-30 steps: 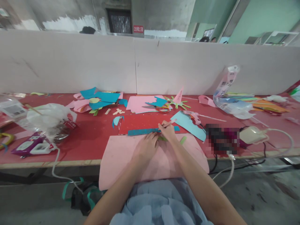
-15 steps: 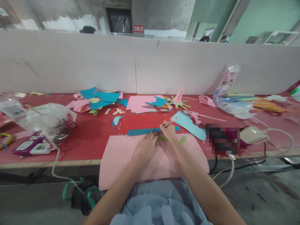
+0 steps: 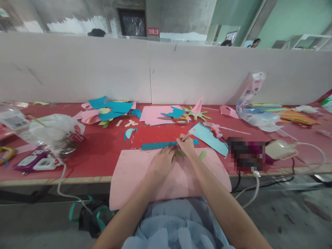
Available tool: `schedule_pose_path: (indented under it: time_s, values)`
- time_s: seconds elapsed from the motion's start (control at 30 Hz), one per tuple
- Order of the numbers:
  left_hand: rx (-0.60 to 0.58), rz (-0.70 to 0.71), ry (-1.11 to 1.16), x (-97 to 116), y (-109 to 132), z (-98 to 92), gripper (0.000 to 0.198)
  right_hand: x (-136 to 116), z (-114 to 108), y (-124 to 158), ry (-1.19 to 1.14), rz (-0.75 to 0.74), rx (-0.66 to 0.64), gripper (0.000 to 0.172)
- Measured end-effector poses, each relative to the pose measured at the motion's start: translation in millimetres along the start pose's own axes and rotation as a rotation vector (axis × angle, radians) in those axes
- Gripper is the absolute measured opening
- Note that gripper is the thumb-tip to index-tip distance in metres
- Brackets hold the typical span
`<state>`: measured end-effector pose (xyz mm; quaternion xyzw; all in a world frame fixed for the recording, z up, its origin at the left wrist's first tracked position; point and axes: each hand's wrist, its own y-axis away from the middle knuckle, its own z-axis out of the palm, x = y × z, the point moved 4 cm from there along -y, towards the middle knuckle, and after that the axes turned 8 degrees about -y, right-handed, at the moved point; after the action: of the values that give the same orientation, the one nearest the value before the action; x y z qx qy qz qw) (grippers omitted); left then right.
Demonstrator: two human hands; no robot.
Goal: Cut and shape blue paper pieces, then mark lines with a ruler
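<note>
My left hand (image 3: pixel 161 162) lies on a large pink sheet (image 3: pixel 135 180), its fingers bent down and pressing near a teal ruler (image 3: pixel 155 145) and a small green paper piece (image 3: pixel 179 152). My right hand (image 3: pixel 186 146) is closed round a thin pink pencil (image 3: pixel 188 135), whose tip sits by the ruler's far edge. A second green scrap (image 3: pixel 202 155) lies just right of that hand.
The red table (image 3: pixel 103 148) holds paper scraps (image 3: pixel 111 109), scissors (image 3: pixel 173 119), a light blue sheet (image 3: pixel 210 138), a glue gun (image 3: pixel 215 128), plastic bags (image 3: pixel 52 129) and cables (image 3: pixel 306 148). A white partition (image 3: pixel 103 69) stands behind. People's heads show beyond it.
The pencil in my right hand has shifted slightly to the right along the ruler. My left hand has stayed put.
</note>
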<state>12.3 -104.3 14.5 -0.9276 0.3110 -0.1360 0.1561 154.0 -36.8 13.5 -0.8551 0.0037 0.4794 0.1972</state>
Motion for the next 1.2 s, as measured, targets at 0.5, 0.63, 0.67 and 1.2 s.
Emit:
schedule_pose_path:
  time_s: [0.5,0.63,0.67,1.2]
  values:
    - [-0.004,0.0,0.001,1,0,-0.7,0.032,-2,-1,1,0.019,-0.009,0.016,0.024]
    - [-0.001,-0.004,0.007,0,0,-1.8,0.032,-3,-1,1,0.003,0.002,0.005,0.023]
    - [-0.002,-0.004,0.01,0,0,-2.1,0.032,-3,-1,1,0.003,0.004,0.004,0.023]
    - [-0.022,-0.022,-0.001,2,0,-6.2,0.031,9,-7,-4,-0.221,0.127,-0.064,0.023]
